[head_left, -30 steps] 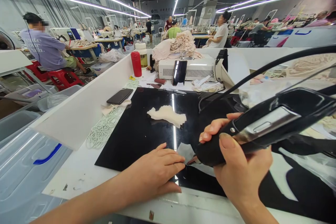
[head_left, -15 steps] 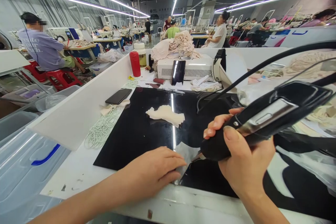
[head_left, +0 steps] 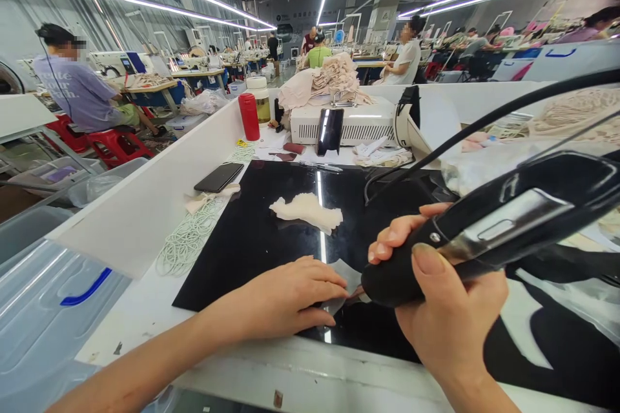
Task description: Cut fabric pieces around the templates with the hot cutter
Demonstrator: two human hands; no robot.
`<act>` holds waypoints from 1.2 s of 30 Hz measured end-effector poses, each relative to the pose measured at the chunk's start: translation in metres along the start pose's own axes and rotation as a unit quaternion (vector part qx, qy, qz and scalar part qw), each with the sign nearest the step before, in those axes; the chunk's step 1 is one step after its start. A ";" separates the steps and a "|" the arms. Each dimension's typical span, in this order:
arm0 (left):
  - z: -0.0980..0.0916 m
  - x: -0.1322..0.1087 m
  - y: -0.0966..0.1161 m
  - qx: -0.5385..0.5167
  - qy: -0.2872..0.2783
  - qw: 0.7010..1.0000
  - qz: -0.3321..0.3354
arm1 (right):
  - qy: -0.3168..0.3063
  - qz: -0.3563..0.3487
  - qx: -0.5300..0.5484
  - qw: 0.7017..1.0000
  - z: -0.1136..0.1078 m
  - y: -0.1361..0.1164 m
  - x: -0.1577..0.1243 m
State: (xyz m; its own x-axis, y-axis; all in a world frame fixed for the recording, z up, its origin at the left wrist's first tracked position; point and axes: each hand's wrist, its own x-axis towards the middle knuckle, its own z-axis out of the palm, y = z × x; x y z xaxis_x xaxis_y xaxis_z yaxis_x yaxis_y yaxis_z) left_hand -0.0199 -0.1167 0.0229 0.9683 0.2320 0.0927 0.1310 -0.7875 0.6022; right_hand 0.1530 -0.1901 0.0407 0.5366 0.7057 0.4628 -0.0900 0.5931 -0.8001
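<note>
My right hand [head_left: 450, 297] is wrapped round a black corded hand-held tool [head_left: 489, 226] with a silver panel on its side. Its narrow metal tip [head_left: 357, 294] points left and touches or nearly touches a small translucent sheet [head_left: 345, 273]. My left hand [head_left: 295, 297] lies flat, palm down, with its fingertips on that sheet and its thumb a little apart. Part of the sheet is hidden under the fingers. Beyond both hands, a crumpled cream fabric piece [head_left: 307, 211] rests on the glossy black board [head_left: 252, 251].
A black phone [head_left: 219, 177] and a tangle of pale green cord [head_left: 188, 246] lie at left. Behind stand a red bottle [head_left: 248, 117], an upright phone [head_left: 330, 132] and a white vented machine [head_left: 368, 124] under piled fabric. The tool's black cable [head_left: 465, 129] arches at right.
My right hand has brought the tool slightly left, closer to my left fingertips. My left hand has shifted slightly up, and the translucent sheet has moved a little with its visible part now smaller.
</note>
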 end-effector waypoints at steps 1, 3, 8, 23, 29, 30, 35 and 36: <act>0.000 0.000 0.000 -0.001 -0.001 1.000 0.000 | -0.002 0.000 0.002 1.000 0.001 0.000 0.000; 0.000 0.000 -0.001 -0.004 -0.004 1.000 -0.002 | -0.006 0.000 0.008 1.000 0.001 0.000 -0.001; -0.001 -0.001 -0.004 0.001 -0.010 1.000 0.003 | 0.010 -0.009 0.007 1.000 0.003 -0.006 0.002; -0.005 -0.002 -0.009 0.014 -0.031 0.999 0.028 | -0.003 -0.001 -0.003 1.000 0.004 0.001 -0.005; -0.007 -0.002 -0.009 0.002 -0.040 0.999 0.016 | -0.006 0.004 0.024 1.000 0.008 -0.003 -0.009; -0.007 -0.002 -0.009 0.003 -0.042 0.999 0.016 | -0.013 0.004 0.030 0.999 0.009 -0.003 -0.010; -0.008 0.000 -0.009 0.003 -0.038 0.999 0.019 | -0.037 0.002 0.022 0.999 0.011 0.001 -0.018; -0.008 0.000 -0.009 0.004 -0.036 0.999 0.022 | -0.039 0.000 0.019 0.999 0.012 0.002 -0.019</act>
State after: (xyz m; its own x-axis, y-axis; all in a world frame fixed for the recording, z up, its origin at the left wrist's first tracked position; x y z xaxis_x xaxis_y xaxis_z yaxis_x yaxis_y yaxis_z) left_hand -0.0229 -0.1052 0.0237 0.9859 0.1551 0.0626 0.0883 -0.8003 0.5930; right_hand 0.1332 -0.1975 0.0349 0.4693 0.7326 0.4930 -0.1229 0.6070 -0.7851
